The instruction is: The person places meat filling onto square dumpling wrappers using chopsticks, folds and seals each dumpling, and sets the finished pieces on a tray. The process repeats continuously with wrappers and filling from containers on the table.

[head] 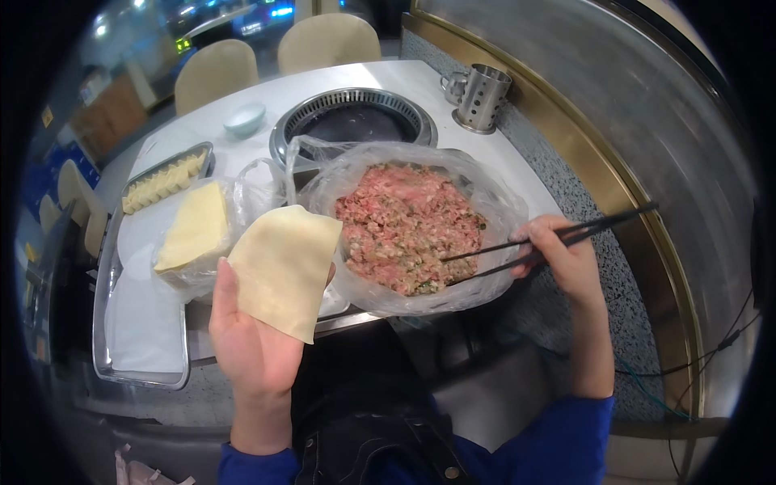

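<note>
A single dough wrapper lies flat across the palm and fingers of my left hand, the thumb resting along its left edge. My right hand grips a pair of black chopsticks. Their tips touch the minced meat filling, pink with green flecks, near its lower right side. A clear plastic bag lines the container around the filling. Left of the wrapper, a stack of yellowish wrappers sits in plastic film. Folded dumplings stand in a row at the far end of a metal tray.
White paper lines the tray. Behind the filling is a round grill set into the white table. A pale bowl, a perforated steel holder and a metal cup stand farther back. Chairs line the far side.
</note>
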### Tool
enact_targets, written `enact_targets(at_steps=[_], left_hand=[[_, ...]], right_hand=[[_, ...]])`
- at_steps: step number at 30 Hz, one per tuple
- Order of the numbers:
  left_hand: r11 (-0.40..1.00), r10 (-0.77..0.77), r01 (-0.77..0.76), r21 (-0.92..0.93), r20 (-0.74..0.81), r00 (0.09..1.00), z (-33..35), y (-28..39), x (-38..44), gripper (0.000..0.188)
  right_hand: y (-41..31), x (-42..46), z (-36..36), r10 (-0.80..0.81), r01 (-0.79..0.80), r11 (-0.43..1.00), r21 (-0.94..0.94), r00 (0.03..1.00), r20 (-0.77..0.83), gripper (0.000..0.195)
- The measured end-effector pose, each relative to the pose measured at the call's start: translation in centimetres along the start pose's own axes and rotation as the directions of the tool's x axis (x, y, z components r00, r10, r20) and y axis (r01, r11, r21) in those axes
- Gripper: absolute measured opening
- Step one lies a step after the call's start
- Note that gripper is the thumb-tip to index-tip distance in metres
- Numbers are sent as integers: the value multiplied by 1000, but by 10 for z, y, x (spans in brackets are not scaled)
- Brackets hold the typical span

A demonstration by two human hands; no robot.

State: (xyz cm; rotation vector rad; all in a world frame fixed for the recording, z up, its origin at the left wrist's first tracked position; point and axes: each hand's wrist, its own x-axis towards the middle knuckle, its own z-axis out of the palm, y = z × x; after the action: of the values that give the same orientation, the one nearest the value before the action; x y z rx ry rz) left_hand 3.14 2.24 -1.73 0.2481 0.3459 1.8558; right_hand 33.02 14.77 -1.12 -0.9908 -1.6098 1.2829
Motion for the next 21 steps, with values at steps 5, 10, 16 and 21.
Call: enact_targets(at_steps=[5,10,16,21], left_hand=[[999,-38,38,-7,-52,998,-4,-7,2,52],[998,-69,68,-13,-70,995,-5,-13,5,52],[994,-107,107,19,-21,994,-7,-19,6,49],[993,-116,115,-36,-15,993,-14,-20,8,50]], right_hand=[[24,-21,7,-54,62,995,83,994,-95,27],[35,-22,19,-81,105,982,156,985,-152,29],[33,-10,39,-107,128,980,154,984,-140,25],[20,-7,30,-73,83,993,88,990,-117,25]])
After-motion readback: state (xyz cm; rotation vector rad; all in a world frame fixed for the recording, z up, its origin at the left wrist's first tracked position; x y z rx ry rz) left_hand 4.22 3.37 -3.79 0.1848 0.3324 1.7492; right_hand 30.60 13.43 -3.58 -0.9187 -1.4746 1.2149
